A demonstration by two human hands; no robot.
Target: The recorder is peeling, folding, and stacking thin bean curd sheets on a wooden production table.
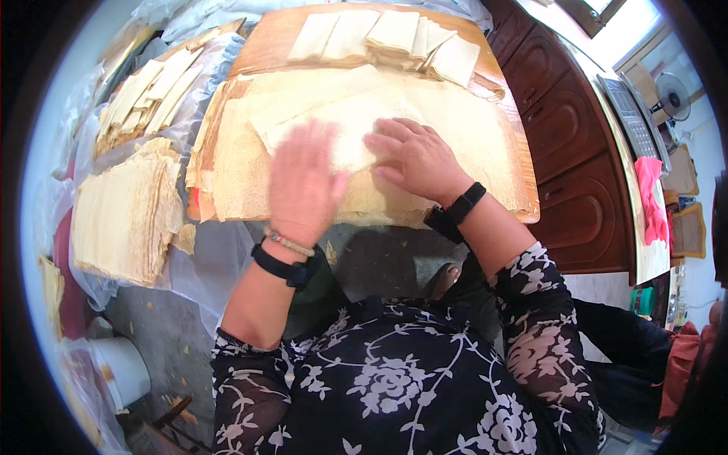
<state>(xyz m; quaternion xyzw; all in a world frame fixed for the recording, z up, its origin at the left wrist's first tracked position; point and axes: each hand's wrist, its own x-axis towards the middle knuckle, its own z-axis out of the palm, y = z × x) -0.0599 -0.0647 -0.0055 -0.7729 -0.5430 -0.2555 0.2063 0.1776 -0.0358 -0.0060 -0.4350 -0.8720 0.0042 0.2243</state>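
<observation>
My left hand (305,174), smeared by motion, is stretched out over the near left part of a pale, thin, floppy sheet (353,140). My right hand (423,158) has its fingers apart at the right side of that sheet; its fingertips seem to touch it, with nothing gripped. The sheet is slanted, with a corner pointing away from me. It lies on a stack of wide, yellowish, thin sheets (478,155) with ragged edges. Whether they are dough or bean curd skin, I cannot tell. Several folded pale sheets (350,36) are laid out along the far edge.
Everything rests on a wooden board (265,34). Left of it, another sheet stack (125,208) and more folded strips (152,87) lie on clear plastic. A white bucket (121,371) stands at lower left. Dark red cabinets (569,136) border the right, with a pink cloth (650,197) hanging there.
</observation>
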